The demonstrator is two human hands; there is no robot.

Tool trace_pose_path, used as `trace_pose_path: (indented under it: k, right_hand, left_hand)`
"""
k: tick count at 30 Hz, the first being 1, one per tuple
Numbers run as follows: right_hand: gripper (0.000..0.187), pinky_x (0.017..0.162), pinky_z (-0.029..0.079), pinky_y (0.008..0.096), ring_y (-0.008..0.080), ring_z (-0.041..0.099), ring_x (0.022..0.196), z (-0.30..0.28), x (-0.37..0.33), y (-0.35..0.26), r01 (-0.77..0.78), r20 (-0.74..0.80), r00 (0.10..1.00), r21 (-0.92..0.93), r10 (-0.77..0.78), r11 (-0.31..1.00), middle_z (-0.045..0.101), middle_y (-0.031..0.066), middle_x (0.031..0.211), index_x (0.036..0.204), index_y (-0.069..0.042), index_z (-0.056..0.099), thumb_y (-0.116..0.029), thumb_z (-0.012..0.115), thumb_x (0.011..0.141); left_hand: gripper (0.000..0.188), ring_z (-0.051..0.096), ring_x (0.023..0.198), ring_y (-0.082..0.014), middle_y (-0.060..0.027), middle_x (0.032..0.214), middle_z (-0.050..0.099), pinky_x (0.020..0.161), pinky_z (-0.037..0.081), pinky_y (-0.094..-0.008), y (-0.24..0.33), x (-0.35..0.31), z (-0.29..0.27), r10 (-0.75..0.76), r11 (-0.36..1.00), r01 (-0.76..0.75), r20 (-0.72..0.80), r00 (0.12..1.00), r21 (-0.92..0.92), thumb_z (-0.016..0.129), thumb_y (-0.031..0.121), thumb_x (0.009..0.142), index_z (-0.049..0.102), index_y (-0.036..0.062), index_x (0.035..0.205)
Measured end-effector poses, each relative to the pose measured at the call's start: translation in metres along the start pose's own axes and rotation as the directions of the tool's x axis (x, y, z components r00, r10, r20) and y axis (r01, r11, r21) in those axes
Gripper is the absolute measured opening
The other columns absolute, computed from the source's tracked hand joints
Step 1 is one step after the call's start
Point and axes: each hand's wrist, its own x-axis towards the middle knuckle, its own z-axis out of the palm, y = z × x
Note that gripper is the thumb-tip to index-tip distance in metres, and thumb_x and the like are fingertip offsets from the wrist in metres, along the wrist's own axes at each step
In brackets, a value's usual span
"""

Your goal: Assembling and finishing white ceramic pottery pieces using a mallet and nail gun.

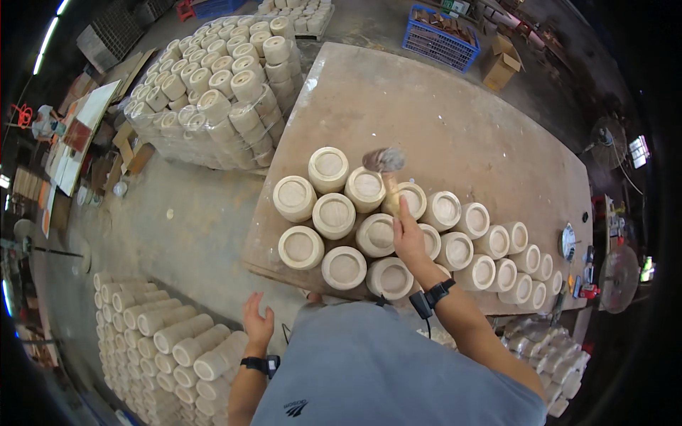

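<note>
- landmark: a broad, flat, brown work surface, its top dotted with small pale specks.
- right hand: over the near part of the surface, fingers closed around the handle of a grey-headed mallet with a pale wooden shaft; its head is blurred and lies over the cylinders, contact with which cannot be told.
- left hand: outside the near edge of the surface, close to its left corner, fingers parted wide.
- pale wooden cylinders with round recessed tops: upright in staggered rows along the near side of the surface, reaching toward its right end.
- clear-wrapped stack of pale cylinders: beyond the left side of the surface.
- second stack of pale cylinders: left of the surface, toward the person.
- blue plastic crate and open brown cardboard box: side by side past the far edge of the surface.
</note>
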Motion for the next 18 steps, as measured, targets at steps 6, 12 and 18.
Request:
trace_pose_path:
  k: [6,12,18]
  right_hand:
    - [0.063,0.078,0.054,0.0491,0.0415,0.068,0.093,-0.005,0.007,0.0,-0.196,0.229,0.946,-0.16,0.23,0.967,0.069,0.0249,0.108,0.159,-0.018,0.036,-0.016,0.059,0.1]
    - [0.063,0.077,0.054,0.0508,0.0422,0.068,0.09,-0.004,-0.006,-0.01,-0.001,-0.003,1.0,-0.061,0.001,0.998,0.069,0.0245,0.104,0.159,-0.02,0.036,-0.017,0.058,0.1]
    - [0.065,0.078,0.055,0.0504,0.0417,0.068,0.091,-0.004,-0.007,0.01,-0.206,0.265,0.93,-0.197,0.254,0.959,0.068,0.0214,0.107,0.158,-0.021,0.037,-0.014,0.06,0.099]
  left_hand:
    - [0.051,0.052,0.13,-0.0424,-0.0249,0.139,0.057,0.111,0.041,-0.0484,0.007,0.004,0.004,-0.001,1.0,0.001,0.003,1.0,0.015,0.065,0.009,0.085,0.059,0.0054,0.135]
    - [0.049,0.053,0.128,-0.0429,-0.0242,0.136,0.06,0.111,0.041,-0.0484,0.006,-0.007,0.007,-0.011,1.0,0.011,0.021,1.0,0.001,0.064,0.009,0.086,0.059,0.0045,0.135]
    - [0.048,0.055,0.126,-0.0424,-0.0237,0.134,0.061,0.109,0.042,-0.0478,0.012,-0.016,0.009,-0.041,0.999,0.04,0.03,0.999,0.008,0.065,0.008,0.086,0.059,0.004,0.133]
